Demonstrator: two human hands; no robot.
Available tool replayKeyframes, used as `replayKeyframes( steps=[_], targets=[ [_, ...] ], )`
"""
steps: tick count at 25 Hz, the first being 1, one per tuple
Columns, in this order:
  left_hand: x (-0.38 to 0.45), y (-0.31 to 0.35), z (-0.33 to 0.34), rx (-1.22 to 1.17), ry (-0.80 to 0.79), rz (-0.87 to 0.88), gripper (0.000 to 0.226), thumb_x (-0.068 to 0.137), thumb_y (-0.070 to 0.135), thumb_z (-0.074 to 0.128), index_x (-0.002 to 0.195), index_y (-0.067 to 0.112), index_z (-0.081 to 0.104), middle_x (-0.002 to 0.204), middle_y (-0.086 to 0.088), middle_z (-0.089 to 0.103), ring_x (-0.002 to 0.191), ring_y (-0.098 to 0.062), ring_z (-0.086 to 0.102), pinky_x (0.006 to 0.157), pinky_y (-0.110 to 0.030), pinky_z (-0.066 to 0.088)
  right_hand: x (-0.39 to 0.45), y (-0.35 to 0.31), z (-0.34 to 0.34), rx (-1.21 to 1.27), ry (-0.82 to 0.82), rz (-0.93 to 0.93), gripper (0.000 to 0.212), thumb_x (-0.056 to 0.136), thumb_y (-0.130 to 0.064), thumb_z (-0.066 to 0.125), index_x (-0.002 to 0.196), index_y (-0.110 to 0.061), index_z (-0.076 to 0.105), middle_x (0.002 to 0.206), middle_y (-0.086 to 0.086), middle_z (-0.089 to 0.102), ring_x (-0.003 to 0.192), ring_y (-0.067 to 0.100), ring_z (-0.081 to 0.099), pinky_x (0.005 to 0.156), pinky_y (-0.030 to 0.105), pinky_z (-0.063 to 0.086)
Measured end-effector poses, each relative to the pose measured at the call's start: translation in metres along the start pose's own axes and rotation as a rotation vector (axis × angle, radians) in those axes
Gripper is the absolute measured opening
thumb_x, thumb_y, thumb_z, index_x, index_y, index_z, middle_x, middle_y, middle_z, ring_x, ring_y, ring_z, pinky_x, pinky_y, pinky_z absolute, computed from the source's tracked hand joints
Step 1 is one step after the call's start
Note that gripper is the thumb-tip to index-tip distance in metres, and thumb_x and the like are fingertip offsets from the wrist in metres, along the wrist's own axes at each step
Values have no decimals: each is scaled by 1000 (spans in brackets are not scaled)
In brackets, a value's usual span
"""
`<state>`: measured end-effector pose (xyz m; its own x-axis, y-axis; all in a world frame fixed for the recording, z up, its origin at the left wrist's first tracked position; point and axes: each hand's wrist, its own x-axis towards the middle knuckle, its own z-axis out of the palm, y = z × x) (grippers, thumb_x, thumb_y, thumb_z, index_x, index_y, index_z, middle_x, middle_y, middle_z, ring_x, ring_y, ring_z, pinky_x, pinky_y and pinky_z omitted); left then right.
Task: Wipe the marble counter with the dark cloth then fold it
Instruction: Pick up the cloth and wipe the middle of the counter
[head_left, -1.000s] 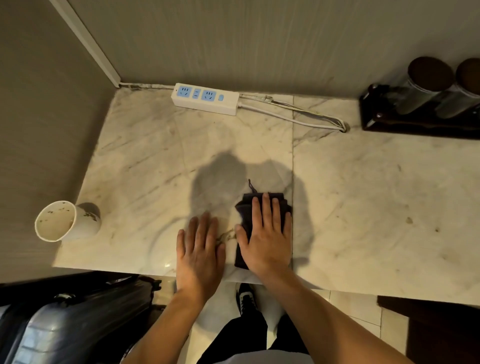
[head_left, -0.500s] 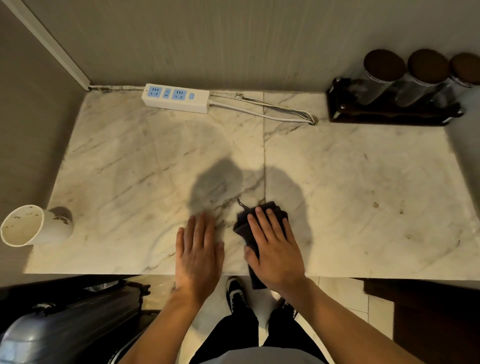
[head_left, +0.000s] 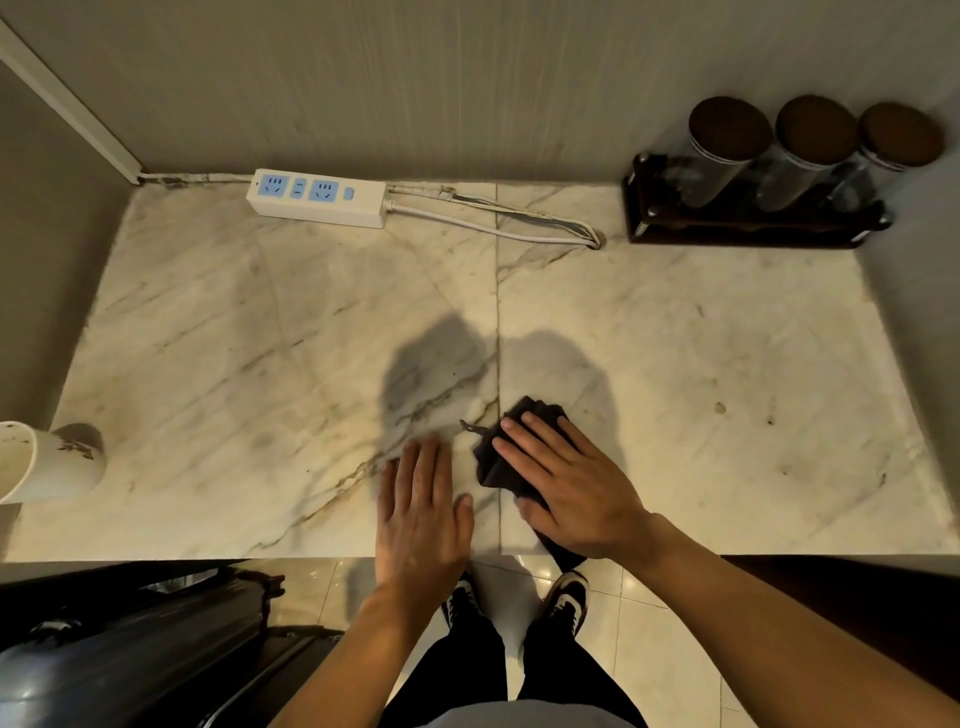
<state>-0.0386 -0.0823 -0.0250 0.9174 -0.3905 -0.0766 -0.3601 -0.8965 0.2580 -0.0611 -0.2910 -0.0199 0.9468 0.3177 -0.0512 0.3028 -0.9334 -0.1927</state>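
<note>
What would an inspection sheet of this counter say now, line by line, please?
Surface: marble counter, veined, seam down the middle, small dark specks at right.
Job's things: dark cloth, bunched, near the front edge.
Clutter: white cup at left edge; three lidded jars on a dark rack, back right.
Hands: left hand flat on the marble; right hand pressing on the cloth.
Cables: power strip with white cord along the wall.
Surroundings: suitcase on tiled floor.
</note>
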Motion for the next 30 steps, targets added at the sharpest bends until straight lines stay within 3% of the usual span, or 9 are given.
replayKeyframes(
  steps=[8,17,22,30],
  targets=[
    [13,12,2,-16,18,-14,58,93,35,36,143,5,37,150,-16,38,141,-29,29,114,-46,15,28,23,-4,-37,-36,36,65,92,-45,41,150,-22,24,159,1,19,147,20,12,117,45,18],
    [50,34,5,-16,31,36,59,90,34,40,142,6,40,151,-13,36,143,-26,19,116,-46,7,66,46,-11,-53,-43,115,67,92,-47,40,151,-23,21,160,1,19,147,20,11,118,45,16],
    [60,38,8,4,-7,41,56,92,33,44,141,6,41,151,-14,37,143,-30,24,114,-52,15,90,62,-15,-57,-33,159,67,92,-48,37,151,-22,21,160,1,18,147,19,11,118,44,14],
    [63,40,9,73,-80,15,61,92,40,40,146,11,35,155,-11,28,145,-29,16,115,-52,13,118,82,-20,-27,-18,243,66,92,-48,31,151,-20,20,161,2,16,148,20,9,119,46,13]
  ],
)
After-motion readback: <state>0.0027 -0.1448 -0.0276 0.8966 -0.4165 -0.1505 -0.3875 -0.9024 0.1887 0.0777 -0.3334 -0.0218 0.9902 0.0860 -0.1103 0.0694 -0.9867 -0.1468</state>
